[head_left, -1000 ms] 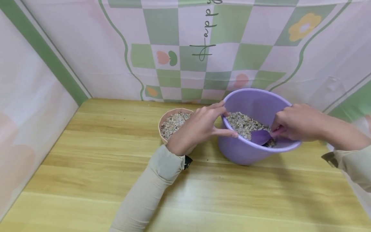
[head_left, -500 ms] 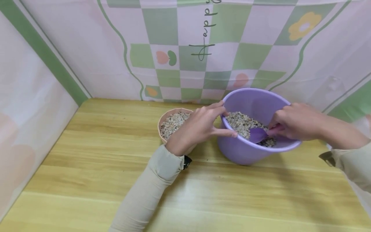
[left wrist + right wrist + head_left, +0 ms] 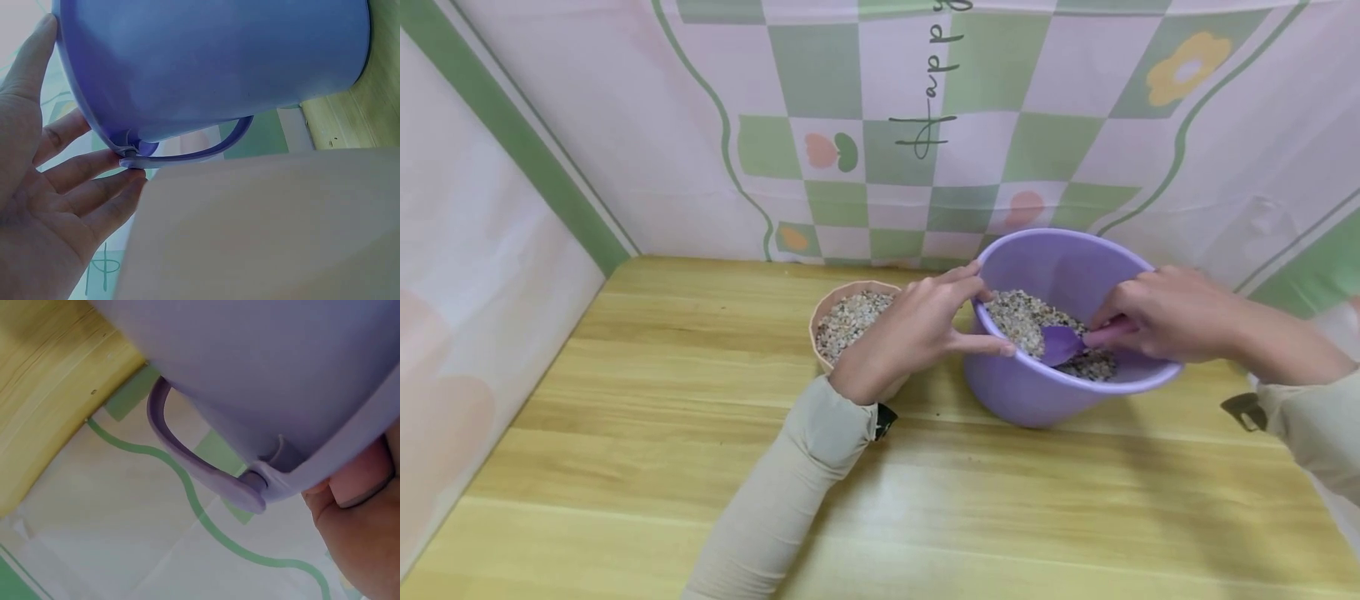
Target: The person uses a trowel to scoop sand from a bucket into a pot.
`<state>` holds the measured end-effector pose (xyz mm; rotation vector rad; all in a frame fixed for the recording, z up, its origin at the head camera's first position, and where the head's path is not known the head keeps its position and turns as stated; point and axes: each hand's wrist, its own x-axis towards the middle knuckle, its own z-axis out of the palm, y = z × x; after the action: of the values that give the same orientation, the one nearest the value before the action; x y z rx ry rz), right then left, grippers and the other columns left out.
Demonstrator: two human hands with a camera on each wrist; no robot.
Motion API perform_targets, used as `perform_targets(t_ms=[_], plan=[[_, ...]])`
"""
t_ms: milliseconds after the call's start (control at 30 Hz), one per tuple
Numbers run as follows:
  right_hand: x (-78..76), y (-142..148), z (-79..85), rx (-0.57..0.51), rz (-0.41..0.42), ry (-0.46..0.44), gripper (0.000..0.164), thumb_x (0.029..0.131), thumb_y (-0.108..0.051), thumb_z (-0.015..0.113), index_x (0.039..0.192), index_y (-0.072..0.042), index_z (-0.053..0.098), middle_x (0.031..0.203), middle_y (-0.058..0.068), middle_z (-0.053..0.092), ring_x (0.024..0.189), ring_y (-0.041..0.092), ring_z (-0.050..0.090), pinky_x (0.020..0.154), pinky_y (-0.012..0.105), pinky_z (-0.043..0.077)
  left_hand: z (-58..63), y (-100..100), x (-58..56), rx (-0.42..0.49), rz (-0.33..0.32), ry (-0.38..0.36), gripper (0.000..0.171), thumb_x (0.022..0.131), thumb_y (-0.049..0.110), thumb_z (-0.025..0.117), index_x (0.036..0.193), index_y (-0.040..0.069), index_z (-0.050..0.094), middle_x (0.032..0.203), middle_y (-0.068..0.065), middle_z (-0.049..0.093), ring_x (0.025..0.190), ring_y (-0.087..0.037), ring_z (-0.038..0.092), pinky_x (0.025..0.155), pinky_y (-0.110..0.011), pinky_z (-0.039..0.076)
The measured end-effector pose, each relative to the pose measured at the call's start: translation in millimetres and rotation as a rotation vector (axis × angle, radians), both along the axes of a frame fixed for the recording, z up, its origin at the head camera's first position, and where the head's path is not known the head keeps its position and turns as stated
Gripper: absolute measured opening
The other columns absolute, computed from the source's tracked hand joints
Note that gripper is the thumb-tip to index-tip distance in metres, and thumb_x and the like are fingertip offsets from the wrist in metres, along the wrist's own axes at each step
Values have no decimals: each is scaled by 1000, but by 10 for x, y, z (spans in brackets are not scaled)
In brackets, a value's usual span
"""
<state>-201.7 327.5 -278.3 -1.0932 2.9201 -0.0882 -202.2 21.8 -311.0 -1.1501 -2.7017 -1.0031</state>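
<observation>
A purple bucket (image 3: 1022, 392), part filled with small mixed gravel (image 3: 1018, 312), stands on the wooden table. My left hand (image 3: 917, 321) holds its left rim, with the thumb and fingertips apart along the edge; the left wrist view shows fingers beside the bucket's handle (image 3: 200, 156). Inside the bucket my right hand (image 3: 1172, 312) grips the pink handle (image 3: 1108, 332) of a small purple scoop (image 3: 1062, 343). The scoop's blade lies in the gravel near the front wall. In the right wrist view the bucket wall hides the blade.
Left of the bucket sits a peach bowl (image 3: 815, 333) filled with pale gravel, partly covered by my left hand and wrist. A printed cloth (image 3: 898, 150) stands behind the wooden table (image 3: 647, 433), with more cloth at both sides.
The purple scoop has shifted a little left and back through the gravel, and the right hand has moved slightly with it. My left hand stays at the bucket's rim.
</observation>
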Motion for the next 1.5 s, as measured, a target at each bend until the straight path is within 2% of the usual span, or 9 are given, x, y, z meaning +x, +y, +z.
perform_targets(t_ms=[133,367,600,833,1000,1233,1367,1500], plan=[[1,-4,-13,-16,-12,-14,9,79,-29,85,85,-30,79,76,-17,72,57,-7,57,49,18,48,-17,-9,7,19,-7,4,54,76,56,79,111,15,68,157,-13,36,110,-15,64,92,-26,51],[-13,14,-20,-32,0,3,12,77,-26,86,86,-28,79,78,-15,73,59,-5,59,50,19,50,-19,-11,8,8,0,-17,55,77,57,77,113,16,68,158,-10,35,123,-17,59,97,-24,48],[-9,23,-36,-53,9,21,16,75,-24,87,89,-29,80,79,-15,74,60,-4,61,50,18,50,-21,-3,-4,-11,3,-26,58,78,56,77,117,14,67,159,-9,33,117,-19,61,93,-25,48],[-16,35,-53,-77,26,41,19,74,-21,88,88,-30,79,81,-16,73,61,-6,60,50,17,49,-18,-5,0,-9,10,-44,58,78,57,77,116,15,67,160,-8,33,125,-18,57,98,-26,47],[0,40,-47,-97,27,45,22,72,-18,89,89,-29,79,81,-16,73,61,-7,60,50,16,49,-13,-8,7,-1,3,-45,59,78,56,77,118,15,66,160,-7,32,122,-16,58,97,-25,47],[-18,50,-55,-91,39,74,26,71,-18,89,91,-31,79,85,-15,74,67,0,66,52,18,50,-30,-14,3,13,-3,-38,59,79,56,77,119,15,66,160,-8,31,122,-16,58,98,-25,47],[-17,56,-61,-97,49,91,28,70,-15,90,92,-29,80,87,-13,74,70,7,69,54,22,52,-45,-19,-1,32,-10,-34,59,79,56,76,119,13,66,160,-8,31,111,-12,61,93,-23,48],[-26,56,-77,-99,55,118,30,67,-14,91,93,-24,80,88,-11,73,73,14,70,56,28,55,-46,-22,1,30,-7,-45,60,79,57,76,120,13,66,161,-8,29,116,-13,59,96,-23,47]])
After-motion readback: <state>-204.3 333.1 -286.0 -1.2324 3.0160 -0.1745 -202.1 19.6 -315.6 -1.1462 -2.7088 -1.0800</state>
